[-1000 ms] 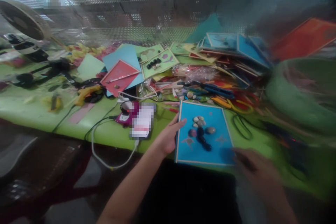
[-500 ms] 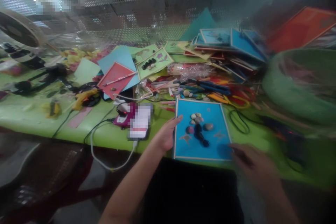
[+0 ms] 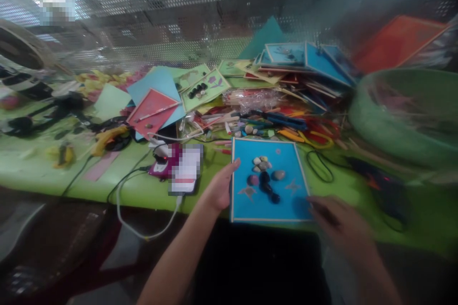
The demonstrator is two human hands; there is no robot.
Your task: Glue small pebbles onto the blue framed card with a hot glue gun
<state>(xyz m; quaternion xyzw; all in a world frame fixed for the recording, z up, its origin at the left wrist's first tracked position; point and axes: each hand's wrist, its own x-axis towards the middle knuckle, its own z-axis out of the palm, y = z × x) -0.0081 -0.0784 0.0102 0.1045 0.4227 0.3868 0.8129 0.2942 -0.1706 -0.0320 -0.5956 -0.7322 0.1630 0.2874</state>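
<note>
A blue board (image 3: 250, 209) with a pale wooden frame lies at the table's front edge. Black pebbles (image 3: 265, 185), a grey pebble (image 3: 278, 175), a purplish pebble (image 3: 253, 180) and several small pale stones (image 3: 260, 164) sit on it, with a star-like shape on either side. My left hand (image 3: 222, 187) grips the board's left edge, thumb on top. My right hand (image 3: 332, 212) is at the lower right corner, fingers curled; motion blur hides whether it holds the edge or something small.
Left of the board are a phone (image 3: 186, 169) and a purple power adapter (image 3: 164, 164) with cables. A glue gun (image 3: 379, 186) and a large green basin (image 3: 404, 119) stand right. Behind lie scissors (image 3: 318, 139), sticks and stacked framed boards (image 3: 327, 64).
The view has shifted slightly, so the table, board and both hands appear a little further left and lower. My hands keep their places at the board.
</note>
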